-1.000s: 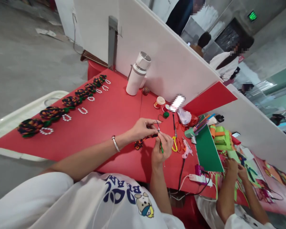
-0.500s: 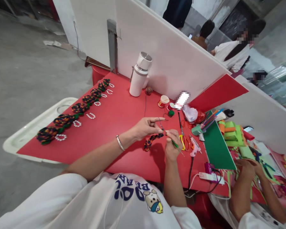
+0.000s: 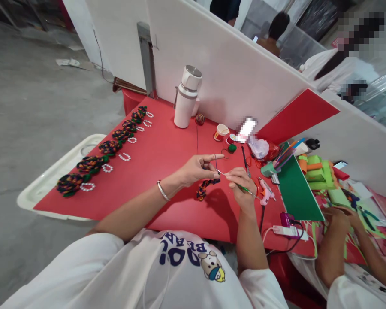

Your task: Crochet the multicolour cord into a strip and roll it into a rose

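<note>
My left hand (image 3: 197, 169) pinches the top of a dark multicoloured crochet strip (image 3: 204, 187), its index finger stretched out with yarn running over it. The strip hangs curled below the fingers. In my right hand (image 3: 242, 184) is a crochet hook (image 3: 245, 189) with a green grip, its metal tip pointing left to the stitches at my left thumb. A strand of yarn (image 3: 197, 139) leads back to a small multicoloured yarn ball (image 3: 200, 119). Beyond my hands lies a small green yarn ball (image 3: 232, 148).
Crocheted flowers (image 3: 90, 163) and white bead loops (image 3: 107, 168) line the table's left side. A white thermos (image 3: 186, 98) stands by the partition. To the right are a pink glue gun (image 3: 266, 193), a pen holder (image 3: 269, 168), a power strip (image 3: 289, 232) and a co-worker's hands (image 3: 337, 216).
My right hand has moved right, away from my left, drawing the hook outward so more of its metal shaft shows. My left hand stays nearly in place. The view has shifted slightly.
</note>
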Demonstrator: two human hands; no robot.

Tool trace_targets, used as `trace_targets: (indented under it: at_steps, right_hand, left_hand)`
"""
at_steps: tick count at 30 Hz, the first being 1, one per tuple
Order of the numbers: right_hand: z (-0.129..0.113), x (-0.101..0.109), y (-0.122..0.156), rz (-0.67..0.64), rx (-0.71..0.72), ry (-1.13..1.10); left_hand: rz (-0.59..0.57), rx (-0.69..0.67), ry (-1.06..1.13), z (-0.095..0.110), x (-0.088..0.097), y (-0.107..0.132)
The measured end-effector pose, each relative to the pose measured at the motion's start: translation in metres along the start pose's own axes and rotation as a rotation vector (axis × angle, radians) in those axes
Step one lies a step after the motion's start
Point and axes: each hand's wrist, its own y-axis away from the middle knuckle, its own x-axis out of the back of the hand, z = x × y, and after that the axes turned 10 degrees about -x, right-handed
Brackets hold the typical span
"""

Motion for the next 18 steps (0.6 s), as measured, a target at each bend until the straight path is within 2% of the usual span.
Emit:
trace_targets:
  at_steps: [8,12,15,18]
  right_hand:
    - [-0.006,0.008,-0.001,-0.006,0.076,0.048]
    - [-0.011,0.013,-0.003,-0.051,0.083,0.043]
    - [-0.013,0.021,-0.005,-0.123,0.043,-0.008]
    - [-0.009,0.021,-0.004,-0.124,-0.072,-0.156]
  left_hand:
    - [-0.060,-0.018,-0.057,0.004,0.006,0.000]
    - [-0.085,-0.010,-0.087,0.006,0.008,0.001]
    - [-0.113,0.004,-0.114,0.008,0.009,0.001]
    - [-0.144,0.018,-0.100,0.008,0.009,0.000]
